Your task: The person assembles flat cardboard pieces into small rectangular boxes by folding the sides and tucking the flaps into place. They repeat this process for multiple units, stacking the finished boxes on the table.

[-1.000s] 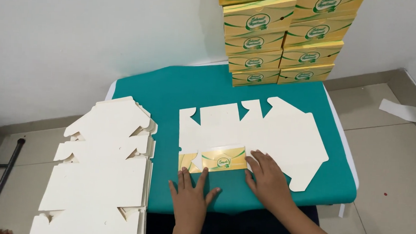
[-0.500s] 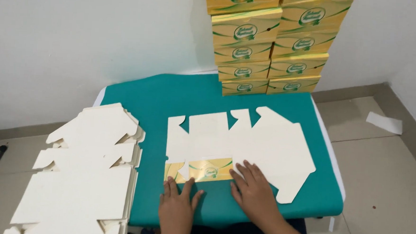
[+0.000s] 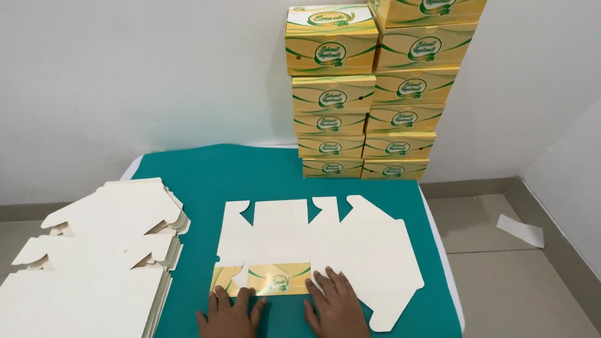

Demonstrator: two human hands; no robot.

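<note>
A flat die-cut cardboard box blank [image 3: 324, 242] lies white side up on the teal table [image 3: 245, 169]. Its near flap [image 3: 270, 280] is folded over and shows a gold and green printed face. My left hand [image 3: 231, 320] lies flat, fingers spread, on the near edge of that flap at its left part. My right hand [image 3: 334, 311] presses flat just right of the flap, on the blank's near edge. Neither hand grips anything.
A stack of unfolded white blanks [image 3: 97, 254] lies at the left, overhanging the table. Two tall stacks of assembled gold boxes [image 3: 370, 90] stand against the back wall. A scrap of white paper [image 3: 520, 230] lies on the tiled floor at the right.
The view has tilted up, so more of the box stacks shows. Both hands stay flat on the blank's near folded flap, in about the same place.
</note>
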